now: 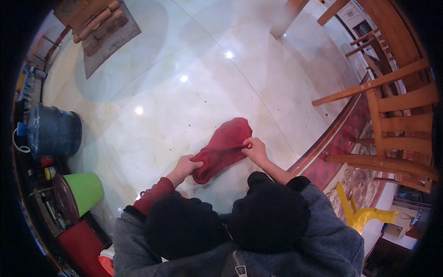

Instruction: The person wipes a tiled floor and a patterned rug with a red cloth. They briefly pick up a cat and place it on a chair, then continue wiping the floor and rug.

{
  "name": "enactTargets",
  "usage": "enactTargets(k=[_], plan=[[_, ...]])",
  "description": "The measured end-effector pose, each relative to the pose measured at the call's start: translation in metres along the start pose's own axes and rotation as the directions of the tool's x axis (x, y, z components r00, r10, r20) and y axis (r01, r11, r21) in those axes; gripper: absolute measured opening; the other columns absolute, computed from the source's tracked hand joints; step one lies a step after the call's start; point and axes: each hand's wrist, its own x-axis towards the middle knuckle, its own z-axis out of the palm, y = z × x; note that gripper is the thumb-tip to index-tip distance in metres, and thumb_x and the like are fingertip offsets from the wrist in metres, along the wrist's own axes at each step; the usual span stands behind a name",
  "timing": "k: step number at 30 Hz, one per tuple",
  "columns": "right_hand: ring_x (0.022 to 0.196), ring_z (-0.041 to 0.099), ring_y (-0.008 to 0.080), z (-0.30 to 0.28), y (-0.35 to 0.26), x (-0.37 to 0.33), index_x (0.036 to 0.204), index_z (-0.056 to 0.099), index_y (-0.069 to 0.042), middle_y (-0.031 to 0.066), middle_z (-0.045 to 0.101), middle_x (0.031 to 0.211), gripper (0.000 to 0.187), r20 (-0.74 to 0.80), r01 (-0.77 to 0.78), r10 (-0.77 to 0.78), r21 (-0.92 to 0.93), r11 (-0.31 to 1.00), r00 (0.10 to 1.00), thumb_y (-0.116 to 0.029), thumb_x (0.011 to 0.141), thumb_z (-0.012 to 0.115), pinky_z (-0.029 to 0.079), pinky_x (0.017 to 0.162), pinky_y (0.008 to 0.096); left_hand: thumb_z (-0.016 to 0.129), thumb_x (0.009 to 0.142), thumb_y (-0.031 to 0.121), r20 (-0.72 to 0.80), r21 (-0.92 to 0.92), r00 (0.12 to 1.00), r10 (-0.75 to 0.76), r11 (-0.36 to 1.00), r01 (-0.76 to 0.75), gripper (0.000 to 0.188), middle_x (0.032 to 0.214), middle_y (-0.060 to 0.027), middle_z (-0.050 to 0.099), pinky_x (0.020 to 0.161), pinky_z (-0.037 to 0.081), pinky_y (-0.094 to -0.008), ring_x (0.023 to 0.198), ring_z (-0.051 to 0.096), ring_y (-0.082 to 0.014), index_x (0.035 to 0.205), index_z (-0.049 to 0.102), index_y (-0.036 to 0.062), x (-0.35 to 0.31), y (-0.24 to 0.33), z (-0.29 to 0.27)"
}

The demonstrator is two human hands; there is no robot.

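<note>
A dark red piece of cloth (220,148), folded and somewhat creased, stretches between my hands above the pale shiny tiled floor. My left hand (185,167) grips its lower left end, thumb on top. At its right edge my right hand (255,150) pinches the fabric between thumb and fingers. The far end is broad and hangs loosely past my right hand. Folds hide the cloth's exact kind. Both forearms reach in from below, beside my dark-clad knees (272,217).
Along the left side stand a dark blue-grey bucket (54,130) and a tilted green tub (85,191). To the right are a wooden chair (401,122), a patterned red rug (339,143) and a yellow plastic item (364,214). A flat grey-brown mat (110,37) lies at the far left.
</note>
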Motion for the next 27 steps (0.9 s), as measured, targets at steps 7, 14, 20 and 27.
enactTargets(k=[7,14,20,27], plan=[[0.067,0.058,0.0209,-0.051,-0.054,0.057,0.087,0.069,-0.006,0.0079,0.057,0.074,0.011,-0.193,0.104,-0.116,-0.070,0.992,0.974,-0.006,0.076,0.068,0.048,0.065,0.0337,0.063,0.080,0.007,-0.621,0.657,0.496,0.607,0.748,-0.094,0.009,0.077,-0.0227,0.063,0.068,0.049,-0.0484,0.075,0.062,-0.0432,0.081,0.055,0.0029,-0.003,0.071,-0.062],[0.077,0.061,0.0182,-0.130,-0.166,0.124,0.092,0.067,-0.005,0.0073,0.055,0.094,0.013,-0.492,0.452,-0.361,0.075,0.889,0.792,0.000,0.080,0.067,0.051,0.070,0.0318,0.057,0.080,-0.009,-0.669,0.390,0.400,0.626,0.754,-0.529,0.032,0.090,-0.0120,0.071,0.056,0.049,-0.0297,0.065,0.065,-0.0153,0.107,0.068,0.0070,-0.058,0.230,-0.111],[0.090,0.058,0.0184,-0.107,-0.116,0.107,0.094,0.066,-0.003,0.0087,0.052,0.102,0.013,-0.422,0.505,-0.469,-0.030,0.863,0.776,0.004,0.083,0.066,0.051,0.077,0.0293,0.050,0.072,-0.014,-0.470,0.696,0.359,0.806,0.589,-0.411,0.039,0.107,-0.0126,0.070,0.092,0.051,-0.0348,0.104,0.066,-0.0296,0.098,0.071,0.0064,-0.032,0.180,-0.100],[0.089,0.063,0.0255,-0.023,0.027,0.025,0.093,0.068,-0.006,0.0114,0.062,0.088,0.019,-0.232,-0.093,0.084,-0.030,0.995,0.969,0.001,0.075,0.069,0.052,0.078,0.0339,0.071,0.071,0.004,-0.293,0.551,0.860,0.418,0.809,-0.206,0.032,0.115,-0.0203,0.063,0.099,0.047,-0.0435,0.111,0.058,-0.0369,0.104,0.071,0.0041,0.019,0.013,-0.017]])
